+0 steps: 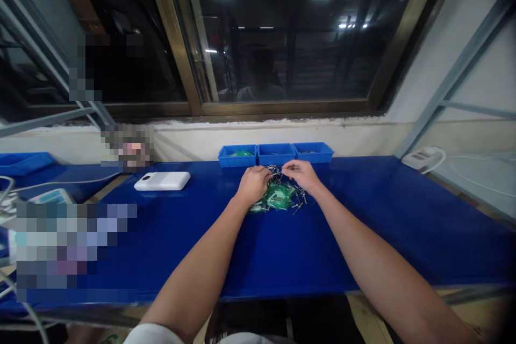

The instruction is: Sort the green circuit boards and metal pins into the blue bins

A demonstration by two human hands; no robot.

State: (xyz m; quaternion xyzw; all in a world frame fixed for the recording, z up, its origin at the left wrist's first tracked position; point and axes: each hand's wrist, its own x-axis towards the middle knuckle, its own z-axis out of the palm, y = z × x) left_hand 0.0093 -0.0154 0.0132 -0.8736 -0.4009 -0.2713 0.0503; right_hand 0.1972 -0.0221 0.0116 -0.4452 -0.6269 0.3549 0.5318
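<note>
Over a heap on the blue table, my left hand (253, 183) and my right hand (302, 173) face each other with their fingertips pinched. A thin, silvery metal piece (277, 173) runs between the fingertips; it looks like a screw, but blur hides its exact kind. Beneath both hands lie many loose metal screws (299, 201), mixed with small green translucent packets (280, 196). My left hand covers part of the heap's left side.
Behind the heap stand three blue bins: the left bin (237, 161) has green stuff inside, then the middle bin (276, 158) and right bin (312, 157). A white power bank (162, 181) lies left on the blue table (169, 242). A power strip (423, 157) sits far right.
</note>
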